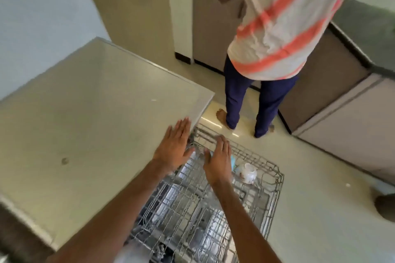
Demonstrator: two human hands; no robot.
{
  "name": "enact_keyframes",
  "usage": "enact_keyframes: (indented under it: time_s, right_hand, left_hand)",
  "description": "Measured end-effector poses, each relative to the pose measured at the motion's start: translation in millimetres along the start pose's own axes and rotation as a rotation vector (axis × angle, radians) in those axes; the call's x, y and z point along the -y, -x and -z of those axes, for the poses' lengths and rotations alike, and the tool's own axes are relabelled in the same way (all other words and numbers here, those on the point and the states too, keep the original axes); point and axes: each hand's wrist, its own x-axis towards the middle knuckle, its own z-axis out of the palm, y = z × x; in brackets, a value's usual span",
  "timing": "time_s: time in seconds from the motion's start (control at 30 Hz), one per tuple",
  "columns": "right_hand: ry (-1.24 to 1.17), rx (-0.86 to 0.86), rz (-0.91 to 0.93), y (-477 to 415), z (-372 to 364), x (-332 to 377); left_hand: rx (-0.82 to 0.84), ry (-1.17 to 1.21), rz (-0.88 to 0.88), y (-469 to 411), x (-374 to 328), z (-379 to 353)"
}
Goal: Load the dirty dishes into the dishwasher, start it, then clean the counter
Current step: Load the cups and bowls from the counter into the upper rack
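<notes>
While both arms reached forward over the pulled-out dishwasher rack, the loading step seemed to be in hand, not yet the starting or the wiping. The left hand was open, its fingers straight and close together. It hovered at the far left corner of the rack, just beside the edge of the table; I could not tell if it touched either of them. The right hand was open too, flat with the palm down above the far part of the rack, and it held nothing. A white cup lay tilted in the far right corner of the rack. A small blue thing showed just to the right of the right hand, too blurred to name. Few dishes could be seen in the wire rack, so I judged the loading to be at an early point. Another person in a striped shirt stood farther away on the floor, near the grey cabinets on the right. The next move probably called for bringing more dirty dishes, or for pushing the rack in under the table with both flat hands, slowly, so that the tilted cup would not roll
</notes>
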Motion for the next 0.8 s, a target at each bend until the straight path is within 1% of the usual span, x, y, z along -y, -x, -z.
enact_keyframes:
  time_s: [0.1,0.2,0.3,0.4,0.47,0.57,0.67,0.73,0.8]
  right_hand:
    - [-0.038,0.006,0.214,15,5,66]
    - [-0.132,0.044,0.392,45,-15,136]
    - [-0.192,0.228,0.555,99,-51,204]
    - [-0.196,0.382,0.714,152,-96,247]
    - [-0.19,0.525,0.779,195,-123,277]
    - [-0.112,0.805,0.881,268,-151,328]
    - [0.031,0.996,1.028,330,-184,355]
    - [0.149,1.046,1.122,361,-204,366]
    - [0.251,1.044,1.19,380,-217,370]
  left_hand:
    - [-0.057,0.113,0.162,75,15,21]
    - [-0.163,0.221,0.348,151,34,34]
    - [-0.29,0.285,0.566,243,54,34]
    - [-0.406,0.37,0.786,326,64,31]
    - [-0.463,0.414,0.922,389,71,25]
    - [-0.542,0.424,1.076,479,86,8]
    - [-0.633,0.459,1.234,544,100,-3]
    - [-0.676,0.456,1.305,576,111,-8]
    - [-0.653,0.487,1.34,598,121,-16]
